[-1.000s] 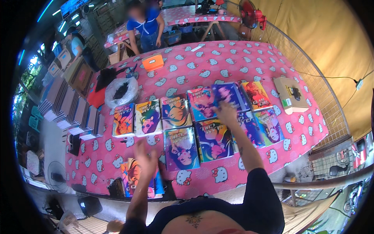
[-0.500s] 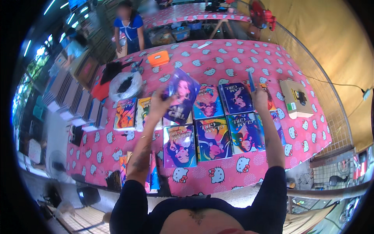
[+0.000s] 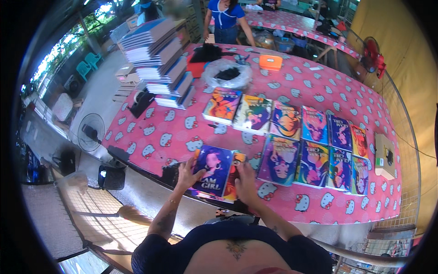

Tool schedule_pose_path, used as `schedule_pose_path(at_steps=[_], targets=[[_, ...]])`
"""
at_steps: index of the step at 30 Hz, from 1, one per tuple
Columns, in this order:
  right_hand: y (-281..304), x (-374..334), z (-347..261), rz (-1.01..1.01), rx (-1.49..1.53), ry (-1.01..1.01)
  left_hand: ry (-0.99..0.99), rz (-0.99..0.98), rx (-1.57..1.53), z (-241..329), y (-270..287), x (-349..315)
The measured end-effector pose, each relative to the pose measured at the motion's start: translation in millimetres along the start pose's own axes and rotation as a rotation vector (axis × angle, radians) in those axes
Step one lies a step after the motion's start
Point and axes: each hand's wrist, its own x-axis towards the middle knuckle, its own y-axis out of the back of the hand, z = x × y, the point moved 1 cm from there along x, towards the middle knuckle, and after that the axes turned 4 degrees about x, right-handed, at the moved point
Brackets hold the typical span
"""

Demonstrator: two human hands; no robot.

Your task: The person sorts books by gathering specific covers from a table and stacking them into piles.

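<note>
While the left hand grips the left edge of a purple-covered notebook, thumb laid over the cover, the right hand touches the opposite side of the same pile, fingers bent; blur leaves its grip untellable. Location: near table edge, directly before the person, lying flat over an orange-covered notebook that shows at the right. Step in hand, as judged: gathering and squaring the pile. Next move, as judged: calls for level pressure from both sides, since slick covers may slide.

Materials: glossy illustrated card covers, rectangular; dark coil bindings on several of the spread notebooks, set in two rows to the right. Tablecloth: pink, smooth, cat-face print. Beyond: crumpled translucent plastic bag, black contents; orange box, small; tall notebook stacks, pale page edges; brown cardboard box, matt, at far right
</note>
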Motion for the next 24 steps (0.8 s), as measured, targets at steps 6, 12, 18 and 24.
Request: schedule_pose_path(at_steps=[6, 12, 18, 24], targets=[[-26.1, 11.7, 20.5, 0.125, 0.859, -0.813, 0.201, -0.527, -1.059, -39.8, -16.8, 42.3], [-41.2, 22.6, -7.8, 0.177, 0.810, -0.500, 0.170, -0.424, -1.193, 11.3, 22.5, 52.6], [-16.4, 21.3, -37.5, 0.039, 0.832, -0.229, -0.005, -0.650, -1.247, 3.9, 56.0, 41.6], [-34.9, 16.5, -21.2, 0.163, 0.593, -0.072, -0.173, -0.531, -1.179, 13.1, 27.0, 20.9]])
